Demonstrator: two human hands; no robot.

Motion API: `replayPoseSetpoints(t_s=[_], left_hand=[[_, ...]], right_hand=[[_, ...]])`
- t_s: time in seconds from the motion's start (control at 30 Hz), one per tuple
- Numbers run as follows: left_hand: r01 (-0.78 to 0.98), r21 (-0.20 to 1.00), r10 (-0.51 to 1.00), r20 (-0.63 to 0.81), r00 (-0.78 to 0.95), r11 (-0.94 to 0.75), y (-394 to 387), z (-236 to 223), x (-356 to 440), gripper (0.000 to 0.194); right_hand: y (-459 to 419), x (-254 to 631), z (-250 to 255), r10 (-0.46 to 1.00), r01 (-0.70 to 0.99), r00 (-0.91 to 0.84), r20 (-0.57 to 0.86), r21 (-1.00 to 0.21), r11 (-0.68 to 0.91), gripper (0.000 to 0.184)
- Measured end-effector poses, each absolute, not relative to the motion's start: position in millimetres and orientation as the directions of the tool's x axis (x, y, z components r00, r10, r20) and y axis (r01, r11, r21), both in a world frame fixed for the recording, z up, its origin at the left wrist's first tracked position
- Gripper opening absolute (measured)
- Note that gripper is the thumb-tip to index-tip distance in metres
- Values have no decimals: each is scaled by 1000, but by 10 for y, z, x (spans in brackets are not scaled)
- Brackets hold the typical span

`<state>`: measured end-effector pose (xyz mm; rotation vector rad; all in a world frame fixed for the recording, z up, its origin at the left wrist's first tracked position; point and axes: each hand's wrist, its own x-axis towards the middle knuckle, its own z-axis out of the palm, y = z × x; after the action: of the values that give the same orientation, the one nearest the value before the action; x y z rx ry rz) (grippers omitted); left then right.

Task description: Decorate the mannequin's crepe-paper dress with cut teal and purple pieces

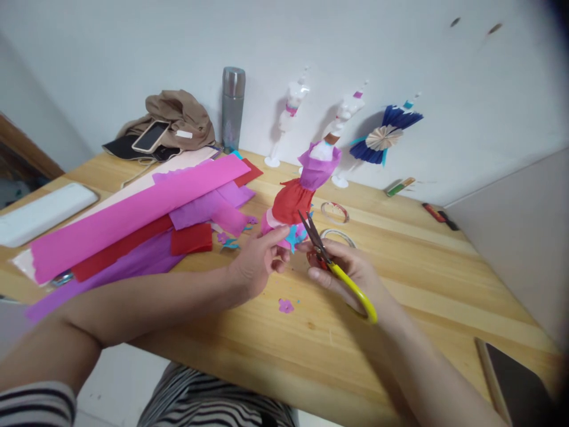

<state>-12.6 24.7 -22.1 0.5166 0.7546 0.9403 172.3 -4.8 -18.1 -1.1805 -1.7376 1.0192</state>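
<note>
My left hand (pixel 255 264) is at the lower edge of a small bottle figure dressed in crepe paper (pixel 293 201). Its thumb lies on the pink hem, and the fingers curl in below. The figure has a purple top, a red skirt and blue paper pieces (pixel 297 236) at the hem. In my right hand (pixel 351 264) is a pair of scissors (pixel 351 287) with yellow handles, blades pointing up and slightly apart beside the skirt. The right fingertips are close to the blue pieces; whether they touch is unclear. A purple paper flower (pixel 285 305) lies below on the table.
Coloured crepe paper (pixel 142 216) covers the left side, near a white case (pixel 47 213). A flask (pixel 233 110), a brown cloth bag (pixel 182 118) with a phone (pixel 151 136), and other figures (pixel 291 110) stand behind. Tape rolls (pixel 335 212) and a glue stick (pixel 400 187) lie right.
</note>
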Motion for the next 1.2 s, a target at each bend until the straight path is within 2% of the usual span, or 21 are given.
replayPoseSetpoints(t_s=[0.13, 0.23, 0.37, 0.47, 0.63, 0.77, 0.9, 1.0, 1.07, 1.13, 1.2], left_hand=[[-525, 705, 876, -336, 345, 477, 293, -238, -118, 29], [-538, 699, 881, -351, 316, 471, 317, -244, -112, 26], [-558, 666, 868, -367, 333, 496, 317, -237, -121, 21], [-576, 649, 866, -340, 366, 498, 303, -243, -130, 25], [-573, 665, 871, -275, 408, 478, 283, -277, -139, 36], [-567, 656, 859, -284, 426, 498, 289, -313, -145, 37], [-569, 650, 855, -279, 438, 504, 301, -351, -144, 38], [-570, 652, 857, -275, 436, 499, 300, -363, -144, 38], [-581, 646, 859, -270, 434, 496, 294, -365, -146, 37], [-599, 630, 861, -258, 438, 494, 287, -367, -149, 37], [-613, 610, 855, -246, 456, 502, 280, -374, -152, 39]], right_hand=[[-164, 1858, -314, 934, 239, -344, 98, -953, 188, 44], [-252, 1932, -326, 902, 185, -428, -62, -983, 20, 51], [-276, 1984, -236, 853, 233, -460, -248, -960, -153, 59], [-243, 2013, -165, 796, 253, -531, -290, -951, -177, 63], [-220, 2023, -117, 794, 212, -553, -254, -964, -161, 63], [-233, 1972, -115, 783, 206, -575, -239, -968, -145, 62], [-292, 1939, -112, 864, 203, -503, -28, -975, 87, 51], [-354, 1923, -102, 921, 307, -332, 206, -899, 312, 39], [-381, 1892, -108, 913, 382, -273, 303, -837, 392, 33], [-388, 1854, -138, 910, 400, -281, 306, -825, 401, 35], [-375, 1834, -199, 930, 344, -296, 216, -884, 315, 44]])
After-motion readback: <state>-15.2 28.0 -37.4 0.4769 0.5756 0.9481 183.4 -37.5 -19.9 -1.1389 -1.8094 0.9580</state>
